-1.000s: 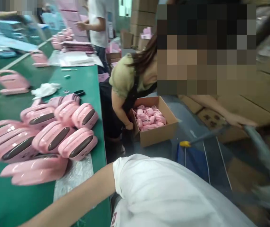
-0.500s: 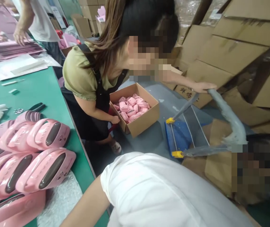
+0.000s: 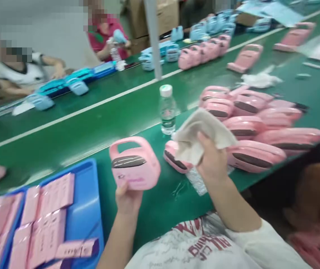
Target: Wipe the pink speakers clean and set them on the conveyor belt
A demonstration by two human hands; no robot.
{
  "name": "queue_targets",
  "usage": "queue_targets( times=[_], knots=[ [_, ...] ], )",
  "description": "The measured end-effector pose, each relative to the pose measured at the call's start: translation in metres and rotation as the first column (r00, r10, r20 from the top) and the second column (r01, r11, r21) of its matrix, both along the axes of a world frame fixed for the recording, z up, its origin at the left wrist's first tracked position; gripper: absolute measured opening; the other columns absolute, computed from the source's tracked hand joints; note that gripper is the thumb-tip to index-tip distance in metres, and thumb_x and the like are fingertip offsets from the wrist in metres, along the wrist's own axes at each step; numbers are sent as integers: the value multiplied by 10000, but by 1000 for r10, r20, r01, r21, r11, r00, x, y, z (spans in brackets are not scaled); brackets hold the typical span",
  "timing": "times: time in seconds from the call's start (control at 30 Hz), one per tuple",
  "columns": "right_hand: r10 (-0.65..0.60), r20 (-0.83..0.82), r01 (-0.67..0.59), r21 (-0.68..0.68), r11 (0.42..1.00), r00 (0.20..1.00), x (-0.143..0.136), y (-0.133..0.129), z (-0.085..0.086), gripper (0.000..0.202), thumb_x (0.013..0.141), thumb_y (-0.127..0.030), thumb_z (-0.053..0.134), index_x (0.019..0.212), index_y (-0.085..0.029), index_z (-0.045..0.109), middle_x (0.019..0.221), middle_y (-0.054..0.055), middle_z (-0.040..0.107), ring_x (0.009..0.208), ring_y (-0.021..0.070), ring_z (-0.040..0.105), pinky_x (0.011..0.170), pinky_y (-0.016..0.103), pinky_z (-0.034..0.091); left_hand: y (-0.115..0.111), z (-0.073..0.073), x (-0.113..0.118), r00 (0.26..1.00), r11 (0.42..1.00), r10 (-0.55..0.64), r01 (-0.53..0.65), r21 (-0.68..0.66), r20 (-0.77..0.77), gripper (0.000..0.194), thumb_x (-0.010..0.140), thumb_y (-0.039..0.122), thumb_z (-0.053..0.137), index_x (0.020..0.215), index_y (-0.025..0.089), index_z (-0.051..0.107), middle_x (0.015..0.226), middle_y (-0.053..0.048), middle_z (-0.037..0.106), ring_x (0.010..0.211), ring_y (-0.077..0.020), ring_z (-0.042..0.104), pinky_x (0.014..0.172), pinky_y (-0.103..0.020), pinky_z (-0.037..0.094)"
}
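Note:
My left hand (image 3: 128, 197) grips the bottom of a pink handled case (image 3: 136, 168), held upright with its dark oval window facing me. My right hand (image 3: 212, 158) pinches a white cloth (image 3: 202, 130), which spreads out above its fingers. The cloth is apart from the held case. Just below and behind the cloth lies another pink case (image 3: 175, 157) on the green table (image 3: 160, 209). Several more pink cases (image 3: 252, 155) are grouped on the right, beyond my right hand.
A clear bottle with a white cap (image 3: 168, 112) stands behind the cloth. Blue trays (image 3: 88, 209) with flat pink pieces (image 3: 48, 231) sit at the left. Across the table are two people, a pole (image 3: 153, 41) and blue cases (image 3: 147, 61). Another person's arm shows at the right edge.
The view has swung from the people, box and trolley beside the table to the tabletop. Both my hands now show, with a pink case and a cloth in them.

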State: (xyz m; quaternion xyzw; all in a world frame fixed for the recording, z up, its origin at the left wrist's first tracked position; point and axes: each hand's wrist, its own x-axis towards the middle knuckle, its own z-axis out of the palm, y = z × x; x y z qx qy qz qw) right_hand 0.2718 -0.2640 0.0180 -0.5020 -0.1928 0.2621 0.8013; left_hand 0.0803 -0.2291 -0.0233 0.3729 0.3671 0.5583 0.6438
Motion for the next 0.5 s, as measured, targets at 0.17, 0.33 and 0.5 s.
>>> queue_targets(
  times=[0.17,0.33,0.5],
  knots=[
    [-153,88,157,-32,987,984,-7,-12,-13,285,751,-419,739,972,-245,693,932,54,724,1045,295,678,930,500,571,-2,-11,-3,992,992,-123,123,9,-33,752,591,546,796,1269,295,588,1047,-37,737,1028,-273,683,862,-365,574],
    [-131,123,131,12,991,984,-22,-17,-16,138,793,-378,744,901,-295,720,899,-3,739,910,220,709,833,397,619,-6,-4,1,993,993,-113,114,22,-46,864,565,558,816,1331,277,530,1143,-81,701,1127,-321,640,887,-407,567],
    [-119,101,123,-32,992,988,-32,-18,-18,222,778,-403,759,967,-288,747,854,14,758,825,217,731,736,345,642,-7,-6,-1,994,992,-101,104,69,-46,858,603,502,835,1352,266,489,1138,-90,680,1070,-306,651,902,-434,559]
  ],
)
